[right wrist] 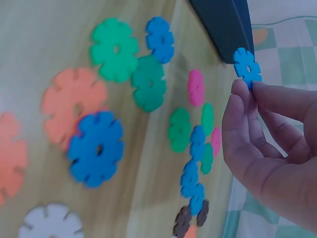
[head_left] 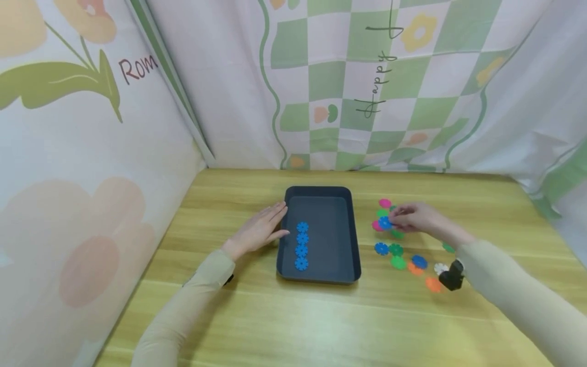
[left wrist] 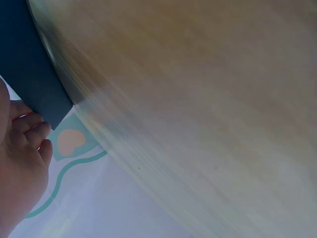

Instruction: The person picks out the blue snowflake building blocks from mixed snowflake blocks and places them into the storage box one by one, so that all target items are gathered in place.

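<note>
My right hand (head_left: 415,218) pinches a blue snowflake building disc (right wrist: 246,65) between thumb and fingertips, raised above the loose discs right of the tray. The dark grey tray (head_left: 355,244) lies in the middle of the wooden table. Inside it, along the left side, several blue snowflake discs (head_left: 301,250) form a column; I cannot tell whether they are joined. My left hand (head_left: 257,229) rests against the tray's left rim with its fingers extended. The left wrist view shows that hand's fingers (left wrist: 37,134) touching the tray's dark outer wall (left wrist: 34,64).
Loose discs lie right of the tray: a blue one (head_left: 381,248), a light green one (head_left: 398,262), a pink one (head_left: 384,203), an orange one (head_left: 433,284) and a white one (right wrist: 52,223), among others. A patterned curtain (head_left: 330,92) hangs behind the table; a printed wall covering (head_left: 91,214) borders its left.
</note>
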`<state>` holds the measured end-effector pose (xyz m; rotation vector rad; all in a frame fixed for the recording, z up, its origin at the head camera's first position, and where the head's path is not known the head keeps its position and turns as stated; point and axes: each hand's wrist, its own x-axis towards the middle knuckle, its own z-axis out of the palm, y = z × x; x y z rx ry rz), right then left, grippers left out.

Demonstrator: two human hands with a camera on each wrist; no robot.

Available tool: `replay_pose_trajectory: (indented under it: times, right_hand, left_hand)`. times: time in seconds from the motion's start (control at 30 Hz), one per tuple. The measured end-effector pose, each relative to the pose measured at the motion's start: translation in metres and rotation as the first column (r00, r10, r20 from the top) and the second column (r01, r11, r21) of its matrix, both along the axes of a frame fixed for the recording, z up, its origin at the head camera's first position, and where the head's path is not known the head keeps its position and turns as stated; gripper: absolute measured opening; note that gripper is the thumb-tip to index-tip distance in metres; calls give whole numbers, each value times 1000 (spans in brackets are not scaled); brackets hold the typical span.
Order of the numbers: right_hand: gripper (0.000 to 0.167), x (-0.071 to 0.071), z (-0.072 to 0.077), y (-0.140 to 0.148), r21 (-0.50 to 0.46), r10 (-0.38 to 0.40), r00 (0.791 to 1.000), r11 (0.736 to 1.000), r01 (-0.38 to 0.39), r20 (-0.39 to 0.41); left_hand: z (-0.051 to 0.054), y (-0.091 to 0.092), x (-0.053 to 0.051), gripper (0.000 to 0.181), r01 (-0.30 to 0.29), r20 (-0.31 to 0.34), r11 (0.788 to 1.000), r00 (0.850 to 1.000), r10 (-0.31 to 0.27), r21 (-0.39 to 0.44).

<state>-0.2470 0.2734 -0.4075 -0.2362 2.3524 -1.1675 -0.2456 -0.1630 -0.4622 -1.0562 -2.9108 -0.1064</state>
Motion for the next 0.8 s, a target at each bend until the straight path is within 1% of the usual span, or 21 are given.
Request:
replay_pose_trajectory:
  times: [0.2,0.37,0.53,0.7,0.8]
  right_hand:
    - [39,-13,9,-26,-17,-6,1000,1000,6,-4]
    - [37,-26,13,-52,-102,-36,999,994,36,8]
    - [35,-37,14,-76,-143,-64,998,988,65,12]
    - [34,-44,12,-99,-193,-57,998,980,57,5]
    - [31,-49,9,-111,-210,-64,998,976,64,6]
  left_hand:
    - [-1,-1,0,71,5,-8,1000,1000,-5,4]
    - [-2,-1,-1,71,8,-7,1000,1000,-8,5]
    - [-2,-1,-2,71,8,-5,1000,1000,-8,-2]
    - [-3,-1,-3,72,2,-1,1000,1000,-2,-7]
    - [-3,-1,-3,72,-2,0,1000,1000,2,-4]
